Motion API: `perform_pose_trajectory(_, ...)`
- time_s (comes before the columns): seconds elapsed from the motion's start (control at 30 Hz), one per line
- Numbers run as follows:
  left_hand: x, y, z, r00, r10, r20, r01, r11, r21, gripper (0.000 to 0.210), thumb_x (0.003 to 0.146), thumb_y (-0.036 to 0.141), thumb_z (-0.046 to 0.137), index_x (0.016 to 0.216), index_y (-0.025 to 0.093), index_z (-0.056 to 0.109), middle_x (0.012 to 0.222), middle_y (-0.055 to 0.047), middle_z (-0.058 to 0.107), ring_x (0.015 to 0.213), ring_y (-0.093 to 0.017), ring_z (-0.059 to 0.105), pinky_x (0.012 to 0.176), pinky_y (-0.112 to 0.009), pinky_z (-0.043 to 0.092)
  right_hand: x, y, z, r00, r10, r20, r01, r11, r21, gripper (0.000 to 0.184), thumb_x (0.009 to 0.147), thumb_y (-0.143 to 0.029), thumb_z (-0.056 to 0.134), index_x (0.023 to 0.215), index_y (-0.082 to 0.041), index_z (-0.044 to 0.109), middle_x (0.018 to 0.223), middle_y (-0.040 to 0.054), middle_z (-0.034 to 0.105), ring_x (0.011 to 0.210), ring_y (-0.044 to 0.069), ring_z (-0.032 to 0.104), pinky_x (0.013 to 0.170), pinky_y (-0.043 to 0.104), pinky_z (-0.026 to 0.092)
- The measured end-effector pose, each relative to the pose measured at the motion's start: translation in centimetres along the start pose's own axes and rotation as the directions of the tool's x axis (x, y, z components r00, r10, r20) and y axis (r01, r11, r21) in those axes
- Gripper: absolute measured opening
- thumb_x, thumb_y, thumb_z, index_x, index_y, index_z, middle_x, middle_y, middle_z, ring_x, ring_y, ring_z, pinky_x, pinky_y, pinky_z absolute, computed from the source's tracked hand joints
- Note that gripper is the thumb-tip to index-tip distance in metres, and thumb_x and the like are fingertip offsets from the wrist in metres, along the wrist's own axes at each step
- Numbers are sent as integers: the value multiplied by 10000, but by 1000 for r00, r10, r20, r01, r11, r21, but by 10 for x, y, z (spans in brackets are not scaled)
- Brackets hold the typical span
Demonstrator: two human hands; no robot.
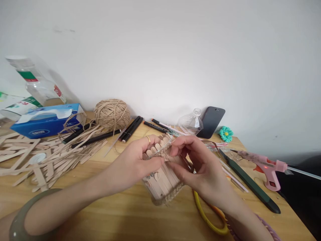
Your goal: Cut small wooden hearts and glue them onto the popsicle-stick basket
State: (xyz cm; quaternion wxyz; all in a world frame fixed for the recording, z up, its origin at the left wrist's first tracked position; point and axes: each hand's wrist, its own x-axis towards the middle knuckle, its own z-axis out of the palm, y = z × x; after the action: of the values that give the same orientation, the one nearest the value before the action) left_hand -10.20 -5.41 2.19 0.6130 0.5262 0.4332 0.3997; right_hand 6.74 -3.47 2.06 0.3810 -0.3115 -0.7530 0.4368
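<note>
Between my hands, above the table, is a small tilted box made of wooden craft sticks (160, 182), their rounded ends in a row along its top. A sparkly trim (160, 150) runs below those ends, and braided twine edges the bottom. My left hand (140, 159), a ring on one finger, grips the box from the left with its thumb across the front. My right hand (194, 162) is closed at the right side, fingertips at the end of the trim and thumb against the front. Whether those fingers also pinch a loose strand I cannot make out.
Loose craft sticks (21, 150), a blue tissue box (47, 124) and a twine ball (112, 113) lie left. Markers (131, 129), a clear bottle (194, 122) and a phone (212, 122) are behind. Right are a dark green cutter (250, 184), yellow-handled scissors (200, 207) and a lit pink glue gun (269, 167).
</note>
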Motion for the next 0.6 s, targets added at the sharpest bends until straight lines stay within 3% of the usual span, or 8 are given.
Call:
perform_pose_trajectory(0.3, 0, -1, -1, 1000, -8, 2, 8, 1000, -15, 202, 720, 51, 504, 855, 191, 558, 752, 70, 545, 648, -75, 502, 537, -160, 392, -2, 3, 3, 1000, 16, -16, -15, 1000, 26, 304, 761, -12, 525, 959, -240, 496, 820, -18, 516, 741, 107, 519, 609, 204, 434)
perform_pose_trajectory(0.6, -1, 1, 1, 1000, -23, -13, 24, 999, 39, 78, 754, 156, 532, 829, 176, 542, 723, 53, 522, 610, -84, 466, 517, -176, 376, 0, 1, 4, 1000, 14, 10, -14, 999, 45, 325, 756, -13, 494, 993, -234, 475, 835, -4, 496, 758, 112, 524, 611, 210, 447)
